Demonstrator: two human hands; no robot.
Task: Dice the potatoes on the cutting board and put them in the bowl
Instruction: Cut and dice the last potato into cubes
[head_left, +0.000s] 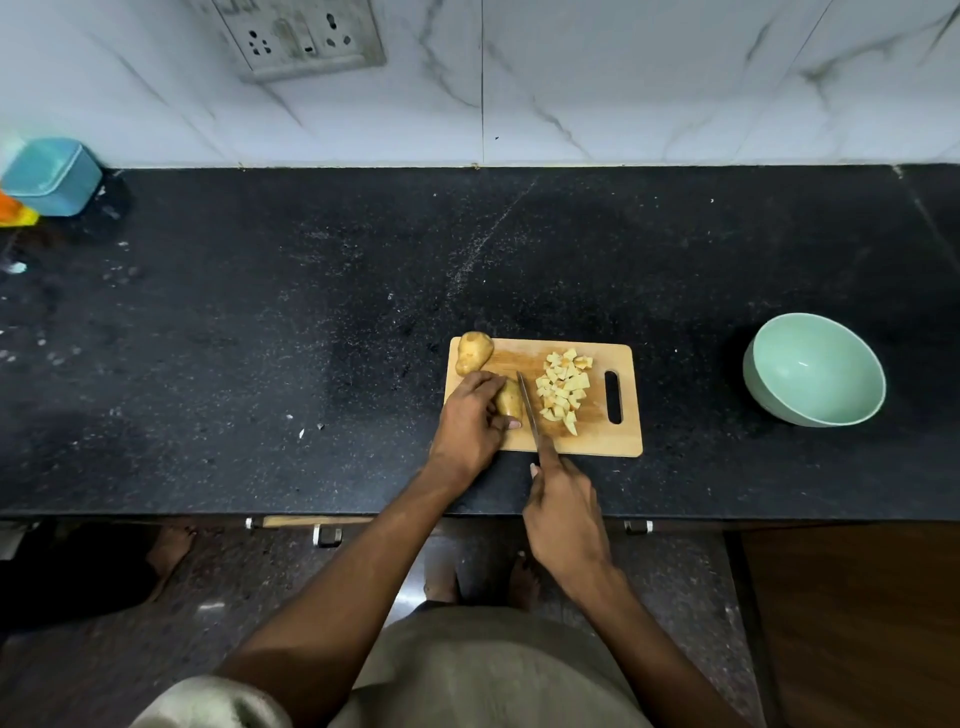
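Note:
A wooden cutting board lies on the black counter. My left hand grips a potato on the board's left part. My right hand holds a knife by its handle, forefinger along the spine, with the blade just right of that potato. A pile of diced potato sits on the board's right half. A whole potato rests at the board's far left corner. The pale green bowl stands empty to the right of the board.
A blue container and something orange sit at the counter's far left. A marble wall with a socket plate backs the counter. The counter's front edge runs just below my right hand.

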